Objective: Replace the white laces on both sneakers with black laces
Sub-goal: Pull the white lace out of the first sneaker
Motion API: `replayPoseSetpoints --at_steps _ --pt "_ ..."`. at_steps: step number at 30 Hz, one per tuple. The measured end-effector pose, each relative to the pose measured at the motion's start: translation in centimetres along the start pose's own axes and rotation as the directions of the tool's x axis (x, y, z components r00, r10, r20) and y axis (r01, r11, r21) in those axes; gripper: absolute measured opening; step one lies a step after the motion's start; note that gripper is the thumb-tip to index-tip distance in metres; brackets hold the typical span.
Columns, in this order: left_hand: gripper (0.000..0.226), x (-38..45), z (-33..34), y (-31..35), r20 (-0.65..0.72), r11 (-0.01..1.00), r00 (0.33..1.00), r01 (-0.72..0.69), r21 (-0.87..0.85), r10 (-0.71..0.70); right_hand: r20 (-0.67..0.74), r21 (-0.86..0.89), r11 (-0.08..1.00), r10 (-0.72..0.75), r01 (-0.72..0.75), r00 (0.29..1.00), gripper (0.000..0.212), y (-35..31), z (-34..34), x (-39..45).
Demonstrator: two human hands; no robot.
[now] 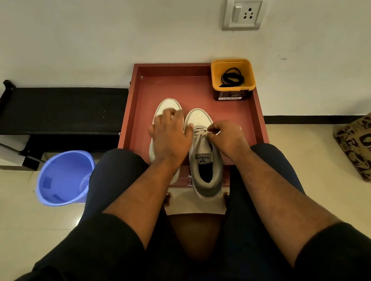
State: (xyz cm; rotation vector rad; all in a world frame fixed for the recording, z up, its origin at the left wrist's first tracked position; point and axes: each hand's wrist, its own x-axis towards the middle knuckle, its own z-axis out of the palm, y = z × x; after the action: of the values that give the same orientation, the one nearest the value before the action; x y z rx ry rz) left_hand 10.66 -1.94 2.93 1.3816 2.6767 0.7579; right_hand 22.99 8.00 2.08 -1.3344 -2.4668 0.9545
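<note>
The right hand point(225, 135) has its fingers curled in, pinching the white lace point(201, 133) at the top of the right sneaker point(205, 160), right by the knot above the grey fabric tongue. The left hand point(171, 134) lies spread over the left sneaker point(167, 106), fingers fairly straight and fanned across its upper, thumb out towards the other shoe; whether it grips anything underneath cannot be told, and it is a touch blurred. Both sneakers sit side by side, toes pointing far, with smooth off-white toe caps and grey padded collars; the right one shows a perforated toe and a dark insole through its oval opening. Their heels hang over the near edge of the red tray point(253, 123), a flat square with low raised walls. In its far right corner stands a square yellow tub point(216, 77) with a dark labelled base, and coiled inside it are the black laces point(231, 77), thin and glossy. Left of the tray, on the pale tiled floor, sits a round blue plastic bucket point(53, 192), and beyond it a low black rack point(59, 109) against the wall. Far right, a printed brown paper bag point(363, 144). High on the white wall, a switch socket point(245, 11).
</note>
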Motion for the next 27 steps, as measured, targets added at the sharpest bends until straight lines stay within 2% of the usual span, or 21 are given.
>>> replayPoseSetpoints --at_steps 2,5,10,12,14,15,17,18,20,21,23,24,25,27 --pt "0.030 -0.5 1.0 0.3 0.162 0.993 0.985 -0.042 -0.113 0.060 0.019 -0.079 0.995 -0.061 0.062 0.998 0.027 -0.3 0.4 0.2" --pt "0.027 -0.8 1.8 0.4 0.344 0.980 0.938 0.099 -0.175 -0.033 0.052 -0.144 0.982 -0.112 0.118 0.992 0.024 -0.4 1.4 0.4" --pt "0.022 0.0 2.0 -0.2 0.386 0.956 0.920 0.170 -0.239 -0.068 0.002 -0.272 0.955 -0.123 0.119 0.992 0.022 -0.7 2.2 0.4" --pt "0.022 0.1 2.2 -0.4 0.399 0.941 0.913 0.206 -0.269 -0.086 -0.042 -0.255 0.960 -0.129 0.114 0.991 0.018 -0.8 2.2 0.6" --pt "0.026 0.1 2.5 -0.5 0.418 0.914 0.901 0.264 -0.309 -0.119 -0.124 -0.079 0.996 -0.055 0.045 0.991 0.012 -0.6 2.2 0.6" --pt "0.029 0.2 2.6 -0.5 0.429 0.899 0.893 0.292 -0.326 -0.135 -0.154 0.073 0.997 0.043 -0.032 0.987 0.009 -0.3 2.2 0.8" --pt "0.030 0.2 2.8 -0.6 0.443 0.883 0.884 0.321 -0.342 -0.150 -0.124 0.381 0.897 0.289 -0.223 0.949 0.010 0.2 2.1 1.3" --pt "0.029 0.2 2.9 -0.6 0.443 0.880 0.884 0.325 -0.347 -0.151 -0.082 0.480 0.828 0.372 -0.290 0.925 0.014 0.6 2.2 1.6" --pt "0.028 0.1 3.0 -0.6 0.441 0.865 0.884 0.339 -0.369 -0.158 -0.039 0.533 0.781 0.407 -0.325 0.913 0.021 1.1 2.3 2.1" --pt "0.028 0.0 3.1 -0.6 0.442 0.859 0.883 0.345 -0.378 -0.159 -0.056 0.479 0.831 0.350 -0.283 0.935 0.025 1.1 2.3 2.1" --pt "0.026 0.1 3.1 -0.5 0.449 0.860 0.880 0.346 -0.376 -0.158 -0.074 0.215 0.973 0.100 -0.082 0.992 0.027 0.9 2.2 1.9" --pt "0.026 0.1 3.2 -0.5 0.450 0.862 0.879 0.342 -0.373 -0.154 -0.052 0.049 0.999 -0.021 0.023 0.998 0.023 0.8 2.3 1.7" --pt "0.025 0.2 3.2 -0.4 0.449 0.867 0.881 0.333 -0.371 -0.147 -0.027 -0.078 0.994 -0.080 0.077 0.996 0.018 0.8 2.5 1.7" --pt "0.026 0.2 3.1 -0.3 0.444 0.870 0.885 0.325 -0.370 -0.141 -0.038 -0.160 0.984 -0.090 0.083 0.995 0.011 0.4 2.5 1.4"
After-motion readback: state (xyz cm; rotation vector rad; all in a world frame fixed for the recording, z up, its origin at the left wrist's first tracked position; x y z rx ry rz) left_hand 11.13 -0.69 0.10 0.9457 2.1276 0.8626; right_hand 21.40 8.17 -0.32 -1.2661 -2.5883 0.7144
